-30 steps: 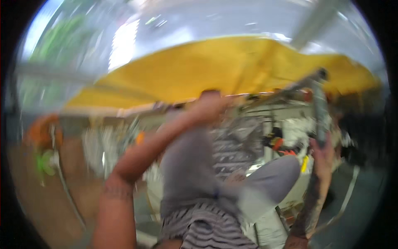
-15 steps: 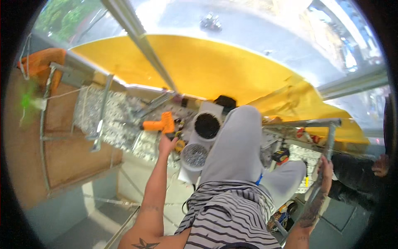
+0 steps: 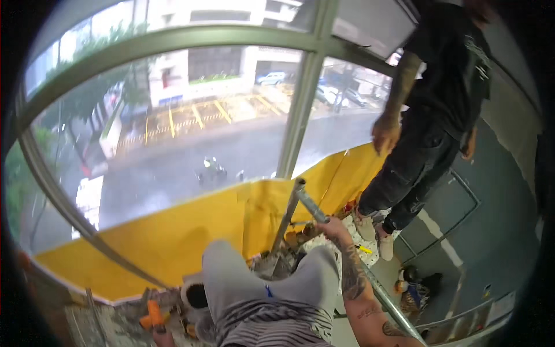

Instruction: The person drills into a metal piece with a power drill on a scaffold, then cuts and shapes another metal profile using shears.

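Left hand: closes on the lower end of an orange drill; shows only partly, at the bottom edge.
Drill: sits low at the left, in the left hand, over the cluttered area by the yellow sheet; counts as one.
Right hand: wraps round one metal rail, near its upper end.
Rail: meets one metal upright at a corner; slants down beside the right forearm to the lower edge.
Sheet: runs along the foot of the window, yellow and creased.
Tub: stands beside the left knee, round, pale-rimmed, dark inside.
Yellow tool: lies on a speckled white board; counts as one, too small to identify.
Co-worker: stands at the right in two beige shoes; lets both hands hang loose.
Writing: shows as a pale print on the co-worker's black shirt, too blurred to read.
Cars: number at least three, parked across the street.
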Demonstrator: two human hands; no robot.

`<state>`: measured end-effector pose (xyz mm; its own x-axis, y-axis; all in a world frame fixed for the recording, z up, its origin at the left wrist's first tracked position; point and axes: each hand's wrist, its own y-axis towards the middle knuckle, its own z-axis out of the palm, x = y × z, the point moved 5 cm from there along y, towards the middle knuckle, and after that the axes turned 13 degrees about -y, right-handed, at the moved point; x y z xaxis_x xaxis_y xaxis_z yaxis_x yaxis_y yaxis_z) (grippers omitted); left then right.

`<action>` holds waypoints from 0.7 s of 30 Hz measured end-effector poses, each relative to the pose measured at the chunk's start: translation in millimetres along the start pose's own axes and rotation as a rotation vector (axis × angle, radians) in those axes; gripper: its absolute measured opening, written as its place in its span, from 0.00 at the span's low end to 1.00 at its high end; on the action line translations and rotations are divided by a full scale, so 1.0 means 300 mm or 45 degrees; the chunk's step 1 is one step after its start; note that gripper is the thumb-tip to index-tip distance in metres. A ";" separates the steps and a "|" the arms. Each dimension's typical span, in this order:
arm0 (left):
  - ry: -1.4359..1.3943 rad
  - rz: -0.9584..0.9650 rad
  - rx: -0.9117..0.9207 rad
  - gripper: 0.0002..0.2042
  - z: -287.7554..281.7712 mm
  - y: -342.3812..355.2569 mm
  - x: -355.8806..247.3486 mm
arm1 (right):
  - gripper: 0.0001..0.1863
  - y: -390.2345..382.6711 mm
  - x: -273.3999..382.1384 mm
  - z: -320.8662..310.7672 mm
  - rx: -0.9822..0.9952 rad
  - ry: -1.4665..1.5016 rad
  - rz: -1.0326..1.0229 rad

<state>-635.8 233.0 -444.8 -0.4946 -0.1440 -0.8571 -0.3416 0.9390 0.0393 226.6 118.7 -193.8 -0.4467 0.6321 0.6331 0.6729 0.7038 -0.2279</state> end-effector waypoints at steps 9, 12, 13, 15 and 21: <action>-0.409 0.678 0.479 0.20 0.298 -0.126 -1.062 | 0.24 -0.021 -0.093 -0.088 -0.095 -0.030 0.016; -0.445 1.121 0.802 0.19 0.440 -0.355 -1.718 | 0.27 -0.018 -0.139 -0.100 -0.099 -0.063 0.052; -0.637 0.994 0.856 0.18 0.497 -0.392 -1.793 | 0.27 -0.010 -0.113 -0.087 -0.098 -0.054 0.033; -0.920 1.033 1.103 0.19 0.546 -0.559 -2.094 | 0.28 -0.014 -0.134 -0.089 -0.093 -0.028 0.015; -1.348 0.926 1.623 0.19 0.612 -0.858 -2.503 | 0.24 -0.035 -0.108 -0.090 -0.037 -0.042 0.015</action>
<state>-29.9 156.6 94.3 0.5885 0.1208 -0.7994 0.6958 0.4279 0.5768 249.9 82.0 -192.1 -0.4575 0.6511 0.6057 0.6950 0.6867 -0.2132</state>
